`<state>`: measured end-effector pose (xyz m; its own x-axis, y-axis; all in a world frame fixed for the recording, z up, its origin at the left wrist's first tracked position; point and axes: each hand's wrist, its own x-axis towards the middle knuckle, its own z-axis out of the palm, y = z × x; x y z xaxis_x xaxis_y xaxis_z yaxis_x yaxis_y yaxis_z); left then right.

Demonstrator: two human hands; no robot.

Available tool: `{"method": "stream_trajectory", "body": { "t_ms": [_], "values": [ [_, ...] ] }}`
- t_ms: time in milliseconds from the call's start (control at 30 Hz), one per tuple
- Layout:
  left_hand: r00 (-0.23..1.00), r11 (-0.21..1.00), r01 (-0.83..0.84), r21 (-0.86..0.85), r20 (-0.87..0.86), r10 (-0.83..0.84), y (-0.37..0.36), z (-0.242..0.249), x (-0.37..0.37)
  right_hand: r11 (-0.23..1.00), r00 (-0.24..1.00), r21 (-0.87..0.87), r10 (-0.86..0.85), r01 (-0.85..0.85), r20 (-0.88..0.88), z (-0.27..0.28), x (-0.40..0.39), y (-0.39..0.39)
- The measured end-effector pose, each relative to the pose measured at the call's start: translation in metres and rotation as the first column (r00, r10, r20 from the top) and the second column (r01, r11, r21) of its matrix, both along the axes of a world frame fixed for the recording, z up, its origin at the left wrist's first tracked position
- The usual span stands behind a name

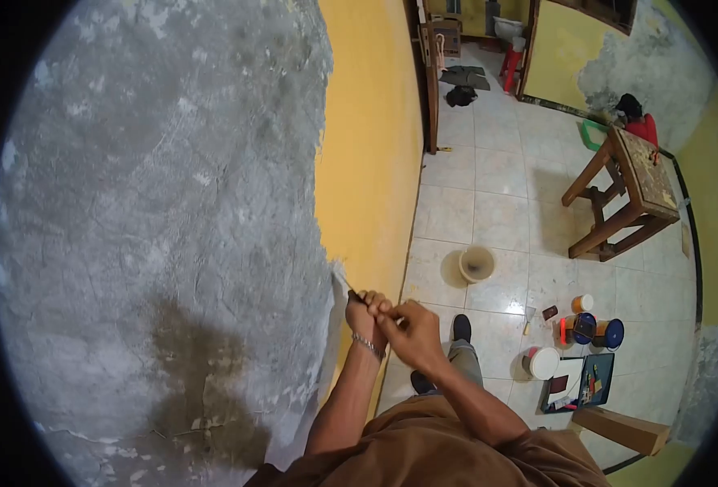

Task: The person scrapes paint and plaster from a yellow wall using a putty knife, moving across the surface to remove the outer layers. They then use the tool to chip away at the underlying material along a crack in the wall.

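My left hand, with a bracelet at its wrist, is closed round the dark handle of a scraper. The scraper's thin blade meets the wall where the yellow paint borders the bare grey plaster. Right beside it, my right hand is closed with its fingertips at the left hand's fingers, seemingly on the handle's end. The fingers partly hide the handle.
A beige bucket stands on the tiled floor. Paint tubs, an open toolbox and a cardboard box are at lower right. A wooden stool stands farther off, near a person in red by the far wall.
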<state>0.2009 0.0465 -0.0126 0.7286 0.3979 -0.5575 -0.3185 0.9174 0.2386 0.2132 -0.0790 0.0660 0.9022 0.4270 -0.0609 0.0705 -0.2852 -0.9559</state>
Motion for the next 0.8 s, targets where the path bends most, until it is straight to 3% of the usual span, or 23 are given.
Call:
{"method": "stream_trajectory", "body": {
  "t_ms": [33,67,133,167,200,267,300,333,400,467,500,533,600,633,667,733,800],
  "values": [
    [1.0,0.997,-0.009,-0.078,0.026,0.011,0.005,0.001,-0.004,1.0,0.998,0.024,-0.013,0.011,0.067,-0.005,0.0,0.008],
    [0.991,0.953,0.098,0.285,0.054,-0.118,0.021,-0.018,-0.007,0.999,0.991,0.048,-0.022,0.016,0.133,-0.013,-0.002,0.019],
    [0.997,0.999,0.044,-0.004,-0.07,-0.044,0.027,-0.004,0.015,0.972,0.988,0.217,-0.115,0.091,0.101,-0.02,0.009,0.038],
    [0.997,0.998,0.044,0.051,-0.068,-0.041,0.022,-0.009,0.021,0.979,0.989,0.176,-0.117,0.1,0.087,-0.016,0.013,0.03],
    [0.986,0.955,0.044,0.293,-0.165,0.005,-0.004,0.022,0.021,0.98,0.99,0.173,-0.117,0.101,0.084,-0.009,0.009,0.017],
    [1.0,1.0,-0.024,0.002,-0.003,0.024,-0.004,0.014,0.01,1.0,0.998,0.009,-0.001,0.001,0.056,0.002,0.006,0.0],
    [0.998,0.997,-0.002,-0.074,0.062,0.007,0.009,0.004,0.005,0.99,0.993,0.139,-0.045,0.029,0.109,-0.003,0.002,0.009],
    [0.983,0.984,0.133,0.116,0.111,-0.146,0.025,-0.007,0.005,0.993,0.983,0.104,-0.079,0.062,0.164,-0.013,0.005,0.028],
    [0.998,0.999,0.036,-0.023,-0.043,-0.037,0.026,-0.015,0.015,0.983,0.987,0.152,-0.121,0.104,0.11,-0.015,0.005,0.031],
    [0.998,1.0,0.013,0.004,-0.068,-0.013,0.003,0.008,0.008,0.993,0.992,0.096,-0.077,0.068,0.097,-0.01,0.003,0.012],
    [0.998,0.999,0.005,0.047,-0.065,-0.002,0.001,0.019,0.017,0.997,0.993,0.059,-0.049,0.043,0.107,-0.004,0.01,0.009],
    [0.999,0.999,0.015,0.038,0.032,-0.017,0.004,0.013,0.012,0.987,0.986,0.148,-0.077,0.055,0.148,-0.001,0.004,0.008],
    [0.998,0.996,0.06,0.069,-0.017,-0.059,0.027,-0.005,0.013,0.99,0.985,0.128,-0.07,0.05,0.156,-0.018,0.009,0.03],
    [0.999,0.998,0.048,-0.036,0.009,-0.048,0.025,0.006,0.019,0.991,0.986,0.125,-0.062,0.043,0.154,-0.015,0.012,0.03],
    [0.995,0.996,0.027,0.084,-0.095,-0.019,0.014,0.016,0.024,0.988,0.988,0.141,-0.085,0.066,0.128,-0.008,0.017,0.027],
    [0.999,0.984,0.041,0.175,0.011,-0.044,0.005,0.008,0.017,0.982,0.987,0.16,-0.119,0.101,0.104,-0.002,0.011,0.016],
    [0.993,0.996,0.063,-0.056,0.103,-0.057,0.009,0.014,0.003,0.984,0.985,0.176,-0.068,0.04,0.156,-0.004,-0.003,0.007]
  ]
}}
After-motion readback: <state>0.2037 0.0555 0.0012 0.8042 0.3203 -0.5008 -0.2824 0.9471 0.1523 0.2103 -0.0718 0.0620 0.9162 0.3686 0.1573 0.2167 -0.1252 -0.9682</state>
